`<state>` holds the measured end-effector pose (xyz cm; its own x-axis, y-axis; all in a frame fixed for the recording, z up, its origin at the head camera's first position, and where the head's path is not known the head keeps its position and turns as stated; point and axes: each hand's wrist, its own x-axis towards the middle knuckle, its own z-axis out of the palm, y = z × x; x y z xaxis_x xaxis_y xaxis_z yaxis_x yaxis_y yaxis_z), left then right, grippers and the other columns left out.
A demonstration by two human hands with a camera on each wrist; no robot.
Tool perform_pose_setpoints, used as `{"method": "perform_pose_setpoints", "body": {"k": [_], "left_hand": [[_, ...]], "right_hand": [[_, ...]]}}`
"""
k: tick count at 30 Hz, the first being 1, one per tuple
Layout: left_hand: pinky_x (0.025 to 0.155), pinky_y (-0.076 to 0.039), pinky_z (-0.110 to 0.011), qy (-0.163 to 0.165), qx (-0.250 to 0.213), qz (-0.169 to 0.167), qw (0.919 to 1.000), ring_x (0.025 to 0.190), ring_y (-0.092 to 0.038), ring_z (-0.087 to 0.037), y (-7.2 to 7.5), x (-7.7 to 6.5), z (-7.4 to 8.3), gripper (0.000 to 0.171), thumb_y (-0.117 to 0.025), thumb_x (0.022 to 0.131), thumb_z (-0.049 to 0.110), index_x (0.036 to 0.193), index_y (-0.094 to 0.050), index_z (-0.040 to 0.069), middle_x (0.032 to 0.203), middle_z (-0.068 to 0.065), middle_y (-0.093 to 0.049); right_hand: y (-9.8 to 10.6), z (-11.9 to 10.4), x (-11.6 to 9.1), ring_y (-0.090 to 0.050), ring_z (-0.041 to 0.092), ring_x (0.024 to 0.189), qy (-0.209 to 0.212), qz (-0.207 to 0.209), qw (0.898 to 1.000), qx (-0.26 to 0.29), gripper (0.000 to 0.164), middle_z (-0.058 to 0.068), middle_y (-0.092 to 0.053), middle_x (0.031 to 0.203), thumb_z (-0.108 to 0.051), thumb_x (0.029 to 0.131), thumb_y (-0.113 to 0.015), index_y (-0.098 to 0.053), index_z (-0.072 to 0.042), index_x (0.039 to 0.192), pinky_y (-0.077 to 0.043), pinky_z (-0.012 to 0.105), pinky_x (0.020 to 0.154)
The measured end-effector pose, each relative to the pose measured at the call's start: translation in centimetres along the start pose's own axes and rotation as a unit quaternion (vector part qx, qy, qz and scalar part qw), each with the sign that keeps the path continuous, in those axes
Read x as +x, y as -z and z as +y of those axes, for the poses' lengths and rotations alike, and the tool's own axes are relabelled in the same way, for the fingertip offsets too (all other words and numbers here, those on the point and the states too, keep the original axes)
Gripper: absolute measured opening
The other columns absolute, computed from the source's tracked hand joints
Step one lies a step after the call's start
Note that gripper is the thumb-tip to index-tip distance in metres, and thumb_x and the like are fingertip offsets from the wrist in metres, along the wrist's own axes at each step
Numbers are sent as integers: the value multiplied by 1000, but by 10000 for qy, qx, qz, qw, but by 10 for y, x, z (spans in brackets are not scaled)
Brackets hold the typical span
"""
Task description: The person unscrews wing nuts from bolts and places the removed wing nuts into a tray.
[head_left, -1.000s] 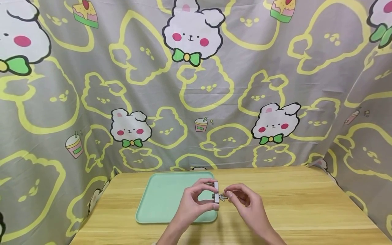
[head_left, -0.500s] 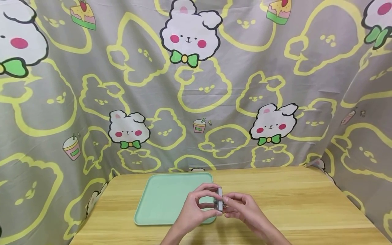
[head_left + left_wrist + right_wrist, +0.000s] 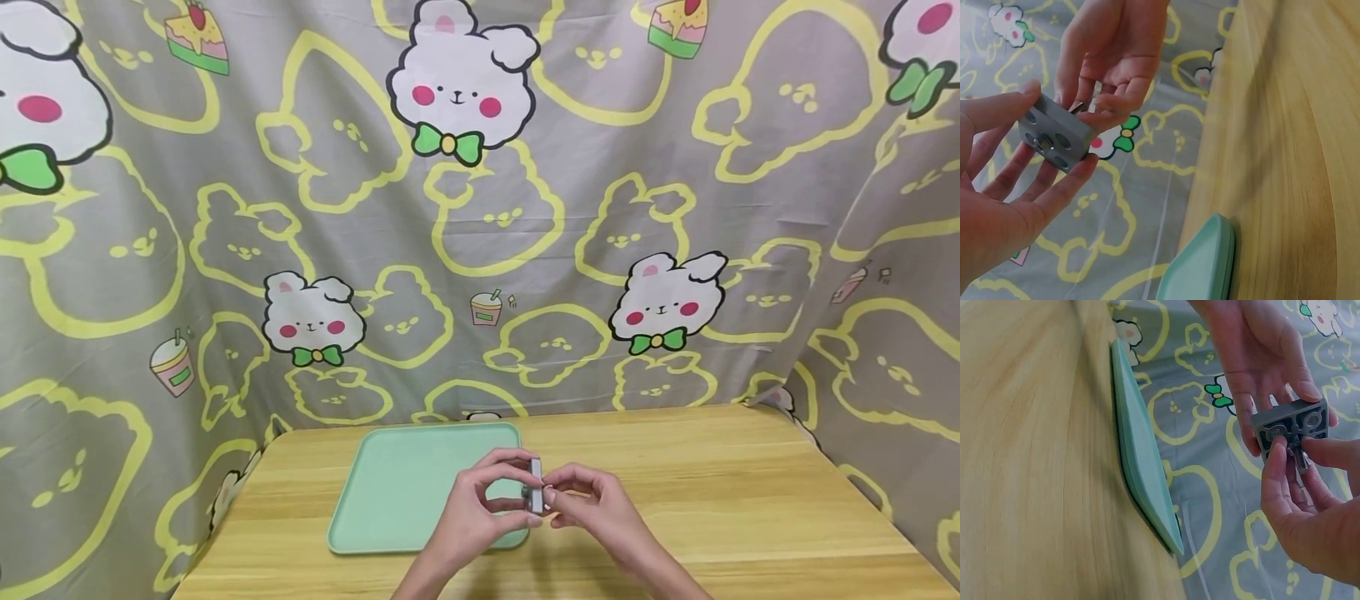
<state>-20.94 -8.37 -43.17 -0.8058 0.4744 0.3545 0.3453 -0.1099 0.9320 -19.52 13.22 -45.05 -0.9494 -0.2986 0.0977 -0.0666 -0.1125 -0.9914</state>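
A small grey square block (image 3: 536,487) is held upright on edge above the table. My left hand (image 3: 474,510) grips its edges between thumb and fingertips. The left wrist view shows the block's flat face, with round holes near the corners and a bolt head (image 3: 1044,142) in the middle. On the ribbed opposite face, in the right wrist view, a threaded metal bolt (image 3: 1301,462) sticks out. My right hand (image 3: 600,507) pinches the wing nut on that bolt close against the block; its fingertips mostly hide the nut.
A mint-green tray (image 3: 405,492) lies on the wooden table (image 3: 712,483), left of and behind the hands. A grey curtain (image 3: 540,208) printed with white rabbits and yellow outlines hangs behind the table and at both sides.
The right hand has moved left, its fingers now right against the block, where the bolt and wing nut showed clearly before. The block has shifted slightly down. Lately the right fingers have shifted around the nut.
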Motion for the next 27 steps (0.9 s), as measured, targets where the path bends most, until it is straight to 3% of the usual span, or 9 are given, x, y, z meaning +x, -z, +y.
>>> {"method": "perform_pose_setpoints", "body": {"k": [6, 11, 14, 18, 21, 23, 24, 27], "left_hand": [[89, -61, -45, -63, -218, 41, 9997, 129, -53, -32, 2, 0, 1, 31, -83, 82, -5, 111, -74, -3, 138, -19, -56], [90, -61, -47, -21, -411, 105, 9991, 129, -54, -31, 4, 0, 2, 31, -82, 83, -5, 112, -73, -5, 138, -21, -56], [90, -60, -48, -56, -484, 114, 9987, 130, -53, -34, 5, -1, 3, 33, -83, 83, -3, 113, -71, -6, 138, -23, -55], [91, -60, -48, -121, -615, 101, 9980, 133, -48, -44, 7, -1, 3, 35, -83, 84, -2, 115, -70, -9, 139, -28, -52], [92, -60, -48, -115, -736, 67, 9972, 134, -45, -49, 8, -1, 3, 35, -81, 85, -4, 117, -68, -11, 140, -32, -50], [92, -59, -49, -126, -776, 44, 9969, 133, -44, -52, 8, -1, 4, 36, -81, 85, -3, 117, -66, -13, 140, -33, -48], [92, -59, -49, -128, -789, 41, 9968, 133, -44, -52, 8, -1, 4, 37, -81, 85, -3, 117, -66, -13, 140, -34, -48], [92, -59, -49, -147, -808, 36, 9966, 133, -44, -52, 8, -1, 5, 36, -81, 85, -3, 117, -67, -12, 140, -35, -48]], "right_hand": [[-6, 0, -1, -74, 21, 90, 924, 329, 9912, -891, 19, 13, -71, 105, -11, 96, -74, -69, 3, 108, -64, 37, 74], [-13, 4, -2, -73, 15, 87, 2072, 642, 9621, -1656, 12, 4, -73, 100, -4, 93, -75, -71, -11, 102, -64, 33, 71], [-15, 6, -1, -72, 12, 87, 2875, 793, 9307, -2119, 25, -1, -73, 100, 4, 89, -77, -71, -17, 101, -63, 30, 69], [-16, 9, 2, -70, 14, 88, 3958, 912, 8718, -2738, 35, -1, -71, 102, 12, 82, -80, -71, -16, 102, -61, 23, 70], [-15, 12, 5, -69, 15, 89, 4620, 928, 8255, -3106, 22, 2, -70, 104, 5, 88, -77, -71, -12, 101, -58, 19, 77], [-15, 13, 6, -68, 16, 90, 4919, 937, 8011, -3279, 7, 4, -69, 105, -5, 96, -72, -71, -10, 100, -57, 17, 81], [-15, 13, 6, -68, 17, 90, 5022, 937, 7925, -3331, 2, 5, -68, 105, -9, 99, -69, -70, -9, 100, -57, 16, 82], [-16, 12, 7, -68, 17, 88, 5211, 977, 7739, -3465, 14, 6, -68, 104, -17, 105, -61, -70, -8, 99, -56, 15, 82]]}}
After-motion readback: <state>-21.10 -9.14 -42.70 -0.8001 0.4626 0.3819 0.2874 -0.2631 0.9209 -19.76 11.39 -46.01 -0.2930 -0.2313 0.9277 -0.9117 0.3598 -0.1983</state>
